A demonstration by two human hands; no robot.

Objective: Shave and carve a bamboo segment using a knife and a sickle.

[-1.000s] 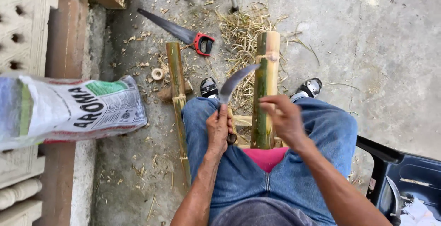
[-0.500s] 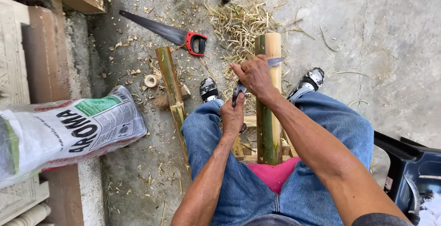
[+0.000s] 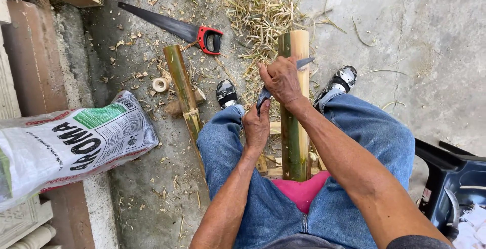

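My left hand [image 3: 257,126] has a closed grip on the handle of a curved steel-bladed knife [image 3: 304,62]; my right hand [image 3: 281,81] is clamped over the blade's back, w/ just the grey tip poking out past my knuckles on the far side. Both grips press the blade across the thick green-and-pale bamboo pole [image 3: 294,127], which runs straight out from my lap betw. my knees, its cut end just beyond my right grip. Judging by looks, the pole is stiff and fairly heavy, hard waxy skin, prob. slick where green and rougher where it's been shaved pale, so best held low near my lap or pinned by the thighs, not by the far end. The knife is light but sharp; fingers belong on the spine and handle only, never under the edge. Left of my left grip, a thinner green bamboo stick [image 3: 183,91] lies on the grey concrete floor [image 3: 405,21], w/ a small pale cut ring of bamboo [image 3: 161,84] beside it. Further out and left, a black-bladed handsaw with red-and-black handle [image 3: 174,26]. Ahead of both grips, a heap of dry straw-coloured shavings [image 3: 263,16]. Well to the left, a white woven plastic sack [image 3: 71,145]; to the right, behind my right elbow, a dark blue plastic chair [image 3: 450,178].
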